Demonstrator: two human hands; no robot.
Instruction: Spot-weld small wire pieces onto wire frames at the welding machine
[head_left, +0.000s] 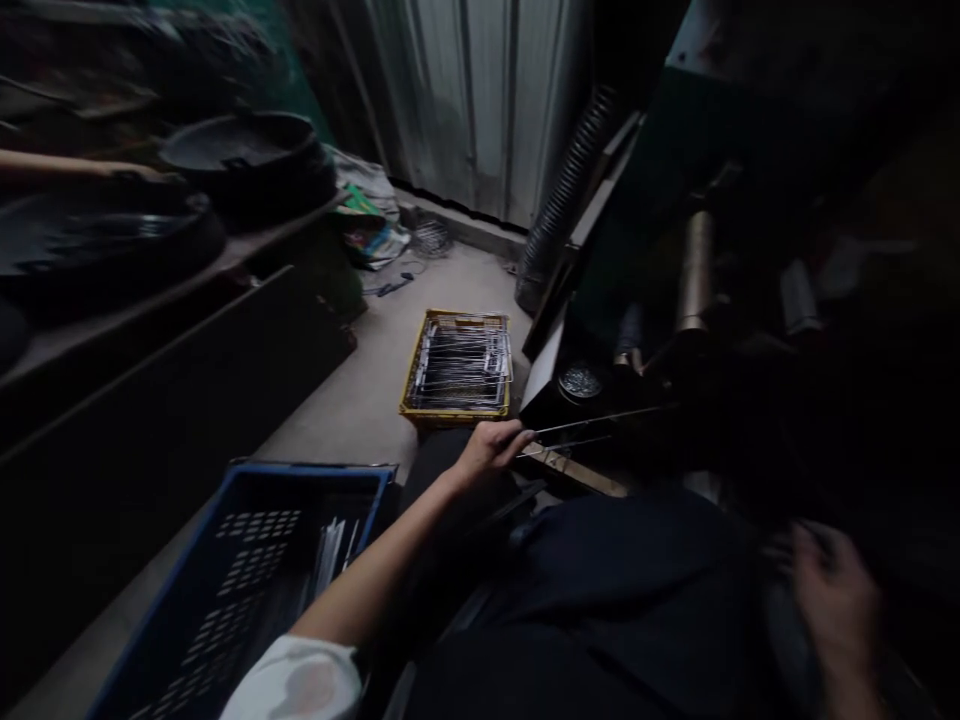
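Left hand (491, 447): closed around thin metal rods (592, 420); white sleeve (296, 680) seen at the near end of the bare forearm.
Right hand (836, 600): blurred, at near right beside dark clothing (600, 570); fingers appear parted, but whether anything is held cannot be told.
Rods: gripped at scene centre, extended rightward and slightly farther away, over a wooden strip (574, 472); far ends lost in shadow near a dark machine body (675, 300).
Yellow crate (454, 418): on concrete floor (337, 400), just far of left hand, loaded with wire racks (459, 362).
Blue perforated crate (315, 472): at near left, pale slender pieces (328, 555) standing inside.
Surroundings: black pans (247, 150) on a shelf at far left; corrugated duct (566, 190) against a ribbed metal wall (472, 100).
Risk (judged): rod tips may catch on the machine body, as poor light hides them. Thin rods may slip within a one-handed grip if unevenly held. A swing leftward could strike the racks or crate rims, given the tight aisle.
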